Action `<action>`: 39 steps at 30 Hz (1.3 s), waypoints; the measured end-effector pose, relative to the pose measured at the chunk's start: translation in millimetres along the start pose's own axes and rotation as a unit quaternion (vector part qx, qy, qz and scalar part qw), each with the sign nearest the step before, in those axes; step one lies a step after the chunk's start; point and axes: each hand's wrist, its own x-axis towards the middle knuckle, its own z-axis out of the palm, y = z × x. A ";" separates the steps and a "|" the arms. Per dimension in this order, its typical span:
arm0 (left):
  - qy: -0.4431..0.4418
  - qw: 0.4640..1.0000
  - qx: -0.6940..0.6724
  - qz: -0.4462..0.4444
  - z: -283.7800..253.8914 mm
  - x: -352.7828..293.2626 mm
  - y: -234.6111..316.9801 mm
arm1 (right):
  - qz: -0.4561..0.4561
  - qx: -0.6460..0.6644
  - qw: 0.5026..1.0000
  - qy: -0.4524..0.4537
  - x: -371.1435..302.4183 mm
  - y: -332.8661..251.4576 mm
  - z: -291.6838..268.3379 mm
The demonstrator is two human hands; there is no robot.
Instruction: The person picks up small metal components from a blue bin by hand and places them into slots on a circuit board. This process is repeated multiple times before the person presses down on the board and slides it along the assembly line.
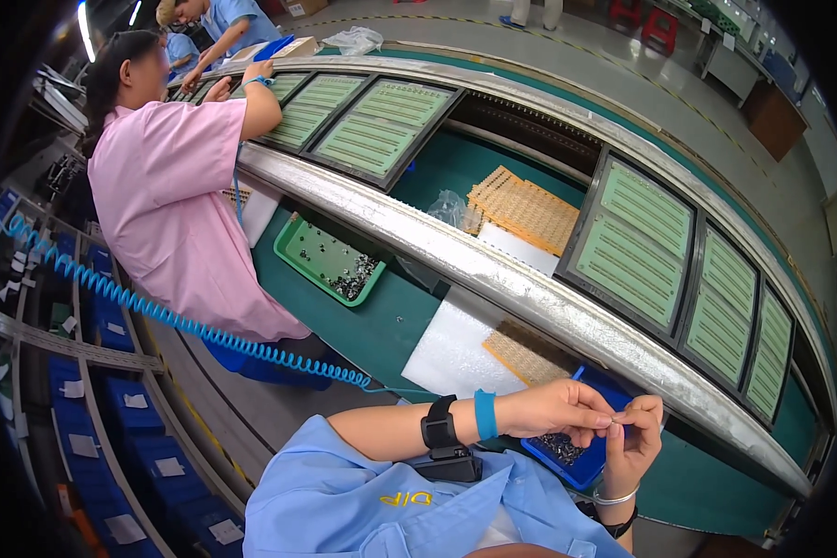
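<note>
My left hand (556, 409) and my right hand (633, 435) meet fingertip to fingertip, each closed in a pinch. Whatever lies between the fingers is too small to make out. A blue wristband (484, 415) circles my left wrist. Below the hands stands a blue bin (583, 481), partly hidden by them, with many small metallic parts (556, 448) inside. To the left of my left hand, a tan board with rows of small cells (521, 352) rests on a white foam sheet (445, 349).
A metal rail (493, 267) crosses beyond my hands, beside black frames holding green boards (637, 246). Tan panels (525, 209) lie between frames. A green tray (285, 249) of small parts sits left, near a person in pink (163, 205). A coiled blue cord (191, 324) stretches leftward.
</note>
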 end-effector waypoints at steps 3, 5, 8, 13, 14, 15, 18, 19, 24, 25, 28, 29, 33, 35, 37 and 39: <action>0.019 0.998 0.040 0.042 0.0 -0.8 -5.1 | -0.039 -0.089 0.995 -0.023 4.4 -7.8 -5.3; 0.018 0.997 0.060 0.055 1.7 1.0 -4.8 | -0.078 -0.192 0.977 -0.050 9.2 -15.3 -12.3; 0.046 0.986 0.132 0.095 5.3 7.1 -4.7 | -0.128 -0.277 0.948 -0.092 24.6 -28.0 -19.9; 0.103 0.972 0.165 0.128 5.7 3.9 -5.1 | -0.161 -0.347 0.906 -0.180 50.4 -38.7 -23.6; 0.136 0.964 0.170 0.152 5.3 5.4 -4.2 | -0.155 -0.335 0.910 -0.189 55.8 -37.5 -24.3; 0.109 0.971 0.169 0.130 5.0 5.7 -2.4 | -0.155 -0.323 0.913 -0.196 59.1 -36.6 -25.4; 0.102 0.979 0.112 0.134 1.0 7.4 1.6 | -0.128 -0.218 0.937 -0.241 64.4 -27.7 -24.7; 0.094 0.981 0.111 0.127 1.7 7.4 0.5 | -0.122 -0.223 0.938 -0.236 61.5 -26.7 -21.2; 0.055 0.985 -0.102 0.127 -1.9 3.4 -5.1 | -0.026 -0.079 0.983 -0.165 48.2 -20.0 -4.6; 0.026 0.982 -0.128 0.137 -7.0 1.6 -7.5 | -0.015 -0.033 0.990 -0.139 43.2 -18.5 0.2; -0.007 0.976 -0.162 0.149 -13.6 3.4 -11.5 | 0.002 0.029 0.995 -0.100 33.2 -9.7 8.1; -0.011 0.973 -0.168 0.156 -15.1 3.8 -11.0 | 0.005 0.046 0.995 -0.090 31.2 -7.1 10.7; -0.045 0.968 -0.192 0.154 -13.3 3.8 -9.1 | 0.001 0.071 0.994 -0.079 27.6 -7.4 11.6; -0.060 0.966 -0.196 0.160 -11.9 4.9 -7.6 | -0.012 0.076 0.994 -0.084 29.1 -6.2 11.5; -0.054 0.971 -0.180 0.150 -10.1 4.4 -8.0 | 0.001 0.120 0.991 -0.057 25.1 -2.9 13.8; -0.050 0.973 -0.168 0.151 -10.1 3.4 -9.0 | 0.002 0.144 0.988 -0.047 22.7 -0.5 16.6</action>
